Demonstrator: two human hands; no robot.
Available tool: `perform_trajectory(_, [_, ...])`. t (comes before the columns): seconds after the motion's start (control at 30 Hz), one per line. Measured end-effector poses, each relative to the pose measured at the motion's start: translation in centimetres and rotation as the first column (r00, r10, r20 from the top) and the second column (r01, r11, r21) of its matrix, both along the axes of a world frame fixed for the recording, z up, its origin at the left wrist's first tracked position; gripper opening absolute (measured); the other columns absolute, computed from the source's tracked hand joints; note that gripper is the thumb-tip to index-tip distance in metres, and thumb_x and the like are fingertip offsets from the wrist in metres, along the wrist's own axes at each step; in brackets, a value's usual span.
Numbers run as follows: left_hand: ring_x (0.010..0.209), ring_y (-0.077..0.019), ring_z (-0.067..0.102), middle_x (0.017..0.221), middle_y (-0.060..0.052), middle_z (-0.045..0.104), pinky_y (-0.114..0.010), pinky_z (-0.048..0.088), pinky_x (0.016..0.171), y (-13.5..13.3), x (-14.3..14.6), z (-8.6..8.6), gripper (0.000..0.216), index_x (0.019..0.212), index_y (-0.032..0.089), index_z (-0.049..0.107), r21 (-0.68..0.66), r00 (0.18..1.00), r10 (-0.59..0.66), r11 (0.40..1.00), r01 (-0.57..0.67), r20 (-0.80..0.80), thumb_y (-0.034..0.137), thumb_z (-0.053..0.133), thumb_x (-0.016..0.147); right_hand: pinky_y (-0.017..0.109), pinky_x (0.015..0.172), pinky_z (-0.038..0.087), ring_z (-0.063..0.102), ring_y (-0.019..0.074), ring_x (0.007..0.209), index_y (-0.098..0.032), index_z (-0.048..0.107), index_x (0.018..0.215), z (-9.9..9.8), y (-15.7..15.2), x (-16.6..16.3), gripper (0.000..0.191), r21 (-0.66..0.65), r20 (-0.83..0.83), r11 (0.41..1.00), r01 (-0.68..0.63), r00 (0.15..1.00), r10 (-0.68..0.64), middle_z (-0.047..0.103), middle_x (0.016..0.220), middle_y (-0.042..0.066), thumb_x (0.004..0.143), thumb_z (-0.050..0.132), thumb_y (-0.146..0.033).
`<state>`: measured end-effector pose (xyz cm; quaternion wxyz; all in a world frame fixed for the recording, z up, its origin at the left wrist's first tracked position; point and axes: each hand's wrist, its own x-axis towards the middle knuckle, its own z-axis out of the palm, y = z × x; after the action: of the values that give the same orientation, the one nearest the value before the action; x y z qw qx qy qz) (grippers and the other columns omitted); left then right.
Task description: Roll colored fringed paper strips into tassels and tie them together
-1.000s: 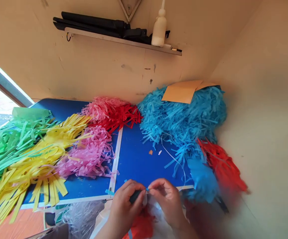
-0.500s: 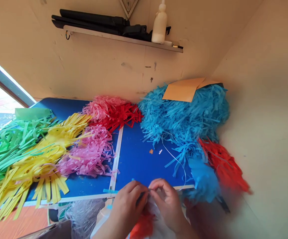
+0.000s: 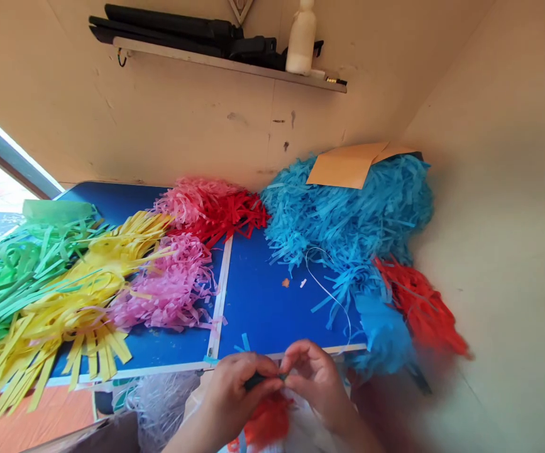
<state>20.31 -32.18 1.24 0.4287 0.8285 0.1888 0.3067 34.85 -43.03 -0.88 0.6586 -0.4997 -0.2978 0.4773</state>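
Observation:
My left hand (image 3: 234,387) is closed around a small dark object (image 3: 254,380), mostly hidden by the fingers; its kind does not show. Thumb and fingers of my right hand (image 3: 313,380) pinch together close to the left fingertips, at the end of that object. What the right hand pinches is too small to make out. Below both hands lies a bunch of orange-red shredded paper (image 3: 267,418) against something white. A thin white string (image 3: 329,290) curves over the blue table (image 3: 272,314) down to its front edge, right of my hands.
Fringed paper lies in green (image 3: 41,251), yellow (image 3: 81,289), pink (image 3: 171,286), red (image 3: 232,217) and blue (image 3: 342,214) piles. A red bunch (image 3: 423,308) hangs at the right. Orange paper (image 3: 345,165) tops the blue pile. A wall shelf (image 3: 229,66) holds a white bottle (image 3: 301,41).
My hands have lowered slightly and stay together. More of the dark object shows between the left fingers. The view has shifted a little.

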Motion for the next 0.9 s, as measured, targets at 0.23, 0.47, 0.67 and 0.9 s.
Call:
perform_trajectory(0.23, [0.070,-0.0126,0.071,0.078,0.002,0.076,-0.017,0.052,0.064,-0.2,-0.1,0.3,0.008,0.087,0.025,0.070,-0.027,0.992,-0.010,1.000,0.007,-0.129,0.033,0.069,0.085,0.024,0.077,0.048,0.062,0.0153,0.080,-0.022,0.067,0.082,0.3,-0.6,0.4,0.008,0.004,0.341,0.998,0.064,0.938,-0.062,0.067,0.081,0.000,0.080,0.070,-0.015])
perform_trajectory(0.47, [0.064,-0.0119,0.069,0.072,0.001,0.073,-0.018,0.050,0.059,-0.8,0.0,0.2,0.008,0.081,0.023,0.068,0.057,0.994,0.036,0.998,-0.030,-0.099,0.022,0.063,0.087,0.028,0.079,0.051,0.067,0.0200,0.085,-0.023,0.070,0.091,-0.1,-1.1,-0.1,0.010,0.002,0.430,0.993,0.116,0.897,-0.106,0.072,0.089,0.004,0.081,0.071,-0.021])
perform_trajectory(0.67, [0.066,-0.0130,0.068,0.075,0.000,0.073,-0.019,0.051,0.060,-0.8,-0.1,0.4,0.007,0.085,0.023,0.066,0.106,0.993,0.021,0.994,-0.008,-0.115,0.027,0.061,0.089,0.027,0.073,0.052,0.067,0.0189,0.077,-0.022,0.073,0.085,0.8,-0.6,1.4,0.015,0.007,0.397,1.000,-0.006,0.918,0.003,0.073,0.082,0.004,0.086,0.071,-0.036])
perform_trajectory(0.9, [0.070,-0.0178,0.069,0.077,-0.001,0.073,-0.025,0.054,0.061,-0.6,-0.4,0.2,0.011,0.086,0.027,0.069,0.170,0.976,0.031,0.985,0.006,-0.217,0.037,0.066,0.086,0.024,0.074,0.049,0.065,0.0155,0.077,-0.022,0.070,0.083,1.3,-0.5,0.9,0.015,0.090,0.633,0.995,-0.045,0.774,-0.022,0.071,0.081,0.001,0.093,0.063,-0.031])
